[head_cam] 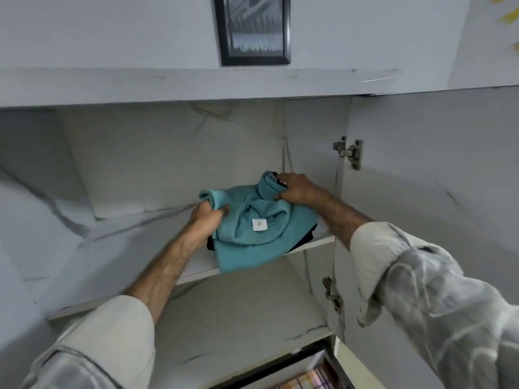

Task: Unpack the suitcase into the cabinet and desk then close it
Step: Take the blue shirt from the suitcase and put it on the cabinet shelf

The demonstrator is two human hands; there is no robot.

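Both hands are reaching into the open cabinet (393, 153) and holding a folded teal garment (247, 234) that is lying on the upper shelf (196, 272), near its right end. The left hand (206, 216) is gripping the garment's left edge, with the fingers curled round a bunched fold of the cloth; most of the garment is spreading to the right of and below this grip, and its front edge is hanging slightly over the shelf lip. The right hand (296, 189) is clutching the garment's far right corner, fingers curled over the raised fold there, where a striped piece of fabric (275, 176) is peeking out just beside the fingertips. A small white label (259, 224) is showing between the two grips. Under the teal cloth, something dark (304, 238) is lying on the same shelf, below the right hand. Pale sleeves (421, 276) are covering both upper forearms.
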